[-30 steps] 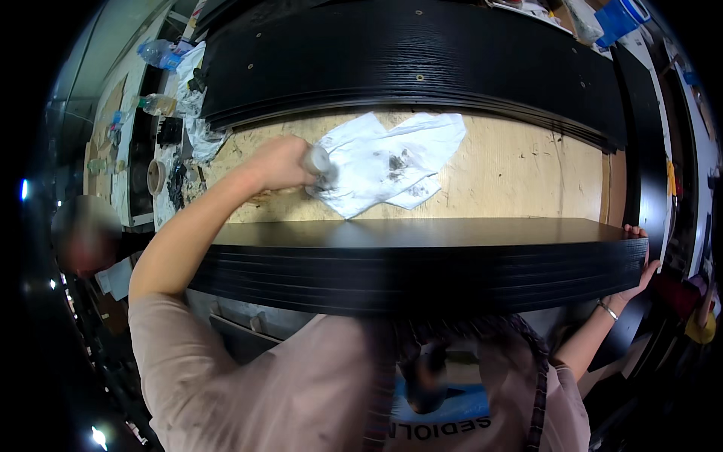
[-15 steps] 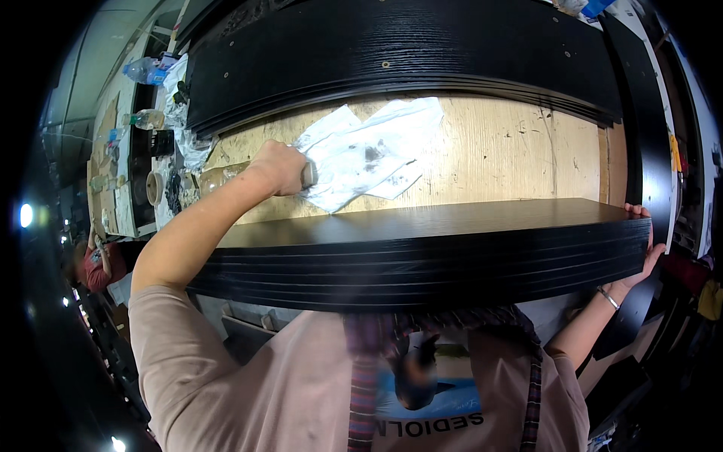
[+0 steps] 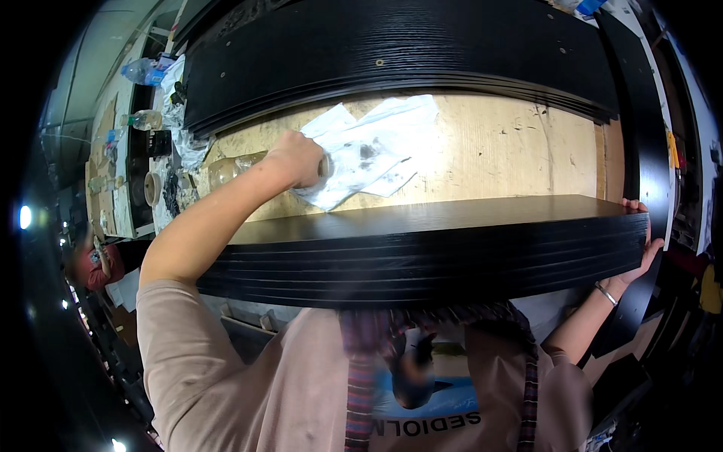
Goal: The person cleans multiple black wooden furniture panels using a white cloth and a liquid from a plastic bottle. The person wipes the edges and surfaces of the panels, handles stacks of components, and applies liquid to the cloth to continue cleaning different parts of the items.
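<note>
In the head view, my left hand (image 3: 300,160) is closed around the neck end of a clear, brownish plastic bottle (image 3: 232,170). The bottle lies tilted sideways, its body reaching left under my forearm and its pale mouth end poking out past my fingers. Right beside that end is a crumpled white cloth (image 3: 369,154) with dark smudges. Along the near side runs a stack of long black boards (image 3: 422,260). My right hand (image 3: 644,237) grips the right end of the stack, fingertips over the top corner and palm against the end.
Another stack of black boards (image 3: 376,38) with small holes lies across the far side of the light wooden tabletop (image 3: 512,151). On the left stand plastic bottles (image 3: 143,71), a roll of tape (image 3: 153,188) and stained wrapping. A person in red (image 3: 98,265) is farther left.
My left hand has moved a little to the right, carrying the bottle with it toward the white cloth. My right hand keeps its hold on the board end.
</note>
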Demonstrator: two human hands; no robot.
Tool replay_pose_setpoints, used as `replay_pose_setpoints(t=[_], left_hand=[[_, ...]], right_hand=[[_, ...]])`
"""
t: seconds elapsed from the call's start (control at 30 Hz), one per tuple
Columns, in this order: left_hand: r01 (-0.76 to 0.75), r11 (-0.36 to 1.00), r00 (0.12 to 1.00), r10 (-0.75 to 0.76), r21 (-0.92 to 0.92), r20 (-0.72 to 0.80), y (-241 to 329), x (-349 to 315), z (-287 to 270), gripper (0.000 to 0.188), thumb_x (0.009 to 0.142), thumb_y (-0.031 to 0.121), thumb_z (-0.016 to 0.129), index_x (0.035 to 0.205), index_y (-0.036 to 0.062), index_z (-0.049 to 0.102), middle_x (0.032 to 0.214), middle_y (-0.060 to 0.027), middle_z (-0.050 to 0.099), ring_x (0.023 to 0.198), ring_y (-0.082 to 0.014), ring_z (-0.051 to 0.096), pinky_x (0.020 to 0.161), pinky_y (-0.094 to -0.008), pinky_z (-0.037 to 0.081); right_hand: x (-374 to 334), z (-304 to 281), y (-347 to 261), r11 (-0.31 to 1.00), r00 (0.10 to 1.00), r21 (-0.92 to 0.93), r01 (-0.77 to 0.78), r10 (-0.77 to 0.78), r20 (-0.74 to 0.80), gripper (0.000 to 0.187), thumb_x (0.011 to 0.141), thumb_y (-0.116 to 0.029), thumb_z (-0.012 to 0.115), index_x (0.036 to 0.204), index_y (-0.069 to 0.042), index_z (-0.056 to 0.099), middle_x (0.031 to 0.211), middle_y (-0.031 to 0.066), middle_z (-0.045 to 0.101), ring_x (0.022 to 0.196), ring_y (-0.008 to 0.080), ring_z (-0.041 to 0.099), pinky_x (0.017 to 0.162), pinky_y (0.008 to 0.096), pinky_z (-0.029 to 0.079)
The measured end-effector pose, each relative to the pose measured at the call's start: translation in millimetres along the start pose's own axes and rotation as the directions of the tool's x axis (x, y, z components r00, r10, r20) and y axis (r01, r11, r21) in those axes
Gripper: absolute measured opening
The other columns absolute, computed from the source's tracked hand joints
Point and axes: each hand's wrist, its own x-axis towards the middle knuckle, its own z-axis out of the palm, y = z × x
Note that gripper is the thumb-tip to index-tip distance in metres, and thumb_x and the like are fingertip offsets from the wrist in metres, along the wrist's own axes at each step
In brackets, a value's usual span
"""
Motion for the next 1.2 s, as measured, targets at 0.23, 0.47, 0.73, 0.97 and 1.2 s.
replay_pose_setpoints(t=[0.23, 0.47, 0.73, 0.97, 1.2], left_hand=[[0.078, 0.995, 0.996, -0.075, -0.066, 0.046, -17, -8, 5, 0.03, 0.078, 0.036, 0.068, 0.091, 0.0106, 0.077, 0.096, -0.0137, 0.075, 0.094, -0.0285, 0.071, 0.085, -0.0366, 0.054], [0.241, 0.711, 0.844, -0.49, -0.66, -0.219, -89, -55, 48, 0.045, 0.068, 0.044, 0.08, 0.094, 0.007, 0.076, 0.097, -0.017, 0.074, 0.094, -0.0321, 0.071, 0.085, -0.0403, 0.054], [-0.25, -0.118, 0.687, -0.722, -0.961, -0.09, -202, -102, 160, 0.041, 0.089, 0.029, 0.076, 0.123, 0.0074, 0.068, 0.113, -0.0016, 0.069, 0.105, -0.0117, 0.061, 0.088, -0.0309, 0.048], [0.257, -0.251, 0.832, -0.434, -0.933, 0.346, -191, -115, 181, 0.066, 0.085, 0.042, 0.079, 0.134, 0.0022, 0.059, 0.117, -0.0159, 0.068, 0.095, -0.0228, 0.068, 0.077, -0.0372, 0.056], [-0.198, 0.905, 0.779, -0.087, -0.375, -0.621, -64, -47, 79, 0.059, 0.077, 0.032, 0.083, 0.124, 0.0008, 0.063, 0.118, -0.0179, 0.069, 0.115, -0.0347, 0.062, 0.104, -0.0421, 0.045]], right_hand=[[1, -1, 1, 1.0, 0.999, 0.027, -0.003, 0.002, 0.041, 0.082, 0.101, -0.062, 0.034, 0.138, 0.011, 0.042, 0.136, 0.0236, 0.051, 0.135, 0.0355, 0.044, 0.121, 0.0435, 0.022], [-1, -8, 1, 0.988, 0.999, 0.156, -0.016, 0.012, 0.03, 0.083, 0.102, -0.061, 0.03, 0.137, 0.014, 0.041, 0.135, 0.0243, 0.048, 0.134, 0.0359, 0.042, 0.122, 0.0455, 0.019], [1, -16, -1, 0.989, 0.988, 0.136, -0.054, 0.033, 0.15, 0.077, 0.103, -0.056, 0.039, 0.141, 0.011, 0.04, 0.141, 0.0227, 0.049, 0.138, 0.0359, 0.039, 0.122, 0.0436, 0.021], [0, -16, 0, 0.995, 0.995, 0.097, -0.03, 0.02, 0.101, 0.078, 0.103, -0.057, 0.037, 0.141, 0.011, 0.042, 0.14, 0.023, 0.051, 0.137, 0.0356, 0.041, 0.121, 0.0438, 0.022], [0, -3, -1, 1.0, 0.997, 0.023, 0.0, 0.002, -0.078, 0.081, 0.103, -0.059, 0.03, 0.136, 0.014, 0.043, 0.132, 0.0224, 0.051, 0.13, 0.034, 0.046, 0.121, 0.0453, 0.021]])
